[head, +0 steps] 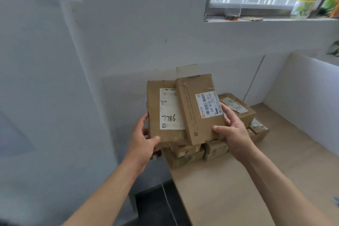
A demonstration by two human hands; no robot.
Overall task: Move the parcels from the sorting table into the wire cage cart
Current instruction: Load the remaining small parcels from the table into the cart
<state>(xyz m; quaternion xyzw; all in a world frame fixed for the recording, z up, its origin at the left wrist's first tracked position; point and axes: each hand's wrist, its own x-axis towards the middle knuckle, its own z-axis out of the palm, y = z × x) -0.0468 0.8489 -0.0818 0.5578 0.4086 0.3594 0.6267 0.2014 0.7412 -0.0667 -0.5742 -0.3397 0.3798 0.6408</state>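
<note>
Two brown cardboard parcels are held up above the far left corner of the wooden sorting table (229, 185). The larger parcel (161, 97), with a white label marked 7786, is gripped at its left edge by my left hand (145, 139). A smaller parcel (194, 112) with a barcode label lies tilted on top of it, and my right hand (233, 130) grips its near right corner. Several more parcels (236, 108) are stacked on the table beneath and behind them. No wire cage cart is in view.
White walls close in on the left and behind the table. A white partition (302, 86) stands along the table's right side. The window sill (266, 19) above holds a clear bottle and a yellow-capped bottle (306, 0). Dark floor (156, 205) lies left of the table.
</note>
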